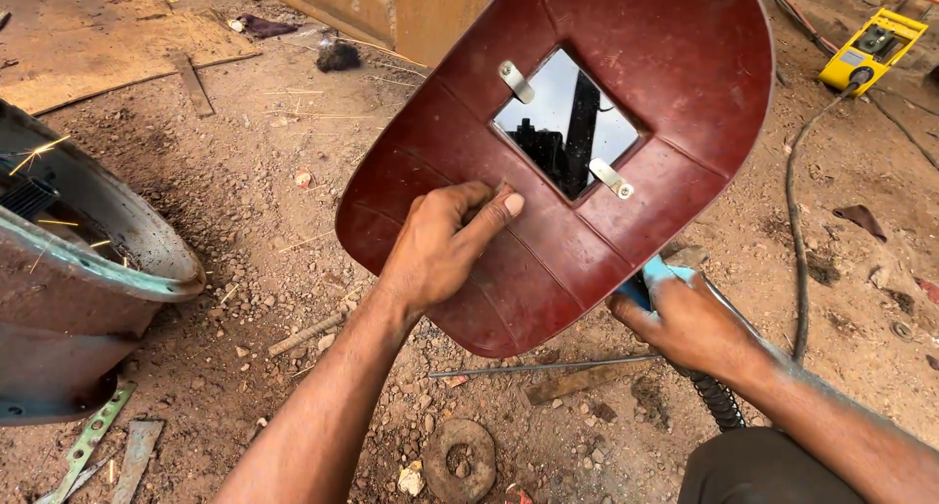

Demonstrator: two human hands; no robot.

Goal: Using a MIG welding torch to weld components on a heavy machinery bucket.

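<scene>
The left hand [437, 250] holds a dark red welding shield [577, 142] up before the camera, fingers on its inner face and thumb pressed flat against it, so the grip is closed on the shield; the shield tilts to the right and fills the upper middle of the view; a dark glass window [565, 123] sits in its centre, held by two small metal clips [515, 81]. The right hand [685, 318] lies just below the shield's lower edge, its grip wrapped round a blue-handled electrode holder [653, 274]; a ribbed black cable [719, 401] runs down from it past the wrist. Below the hands is bare, stony ground [245, 201]; a thin rod [543, 367] lies on it, a rusty metal ring [460, 460] nearer the camera. At the left stands a large rusted curved metal body [78, 269], with a few sparks near its rim; flat metal strips [93, 436] lie beneath it. At the top right a yellow welding machine [873, 46] rests on the ground, well apart, with a dark cable [794, 220] trailing from it.
</scene>
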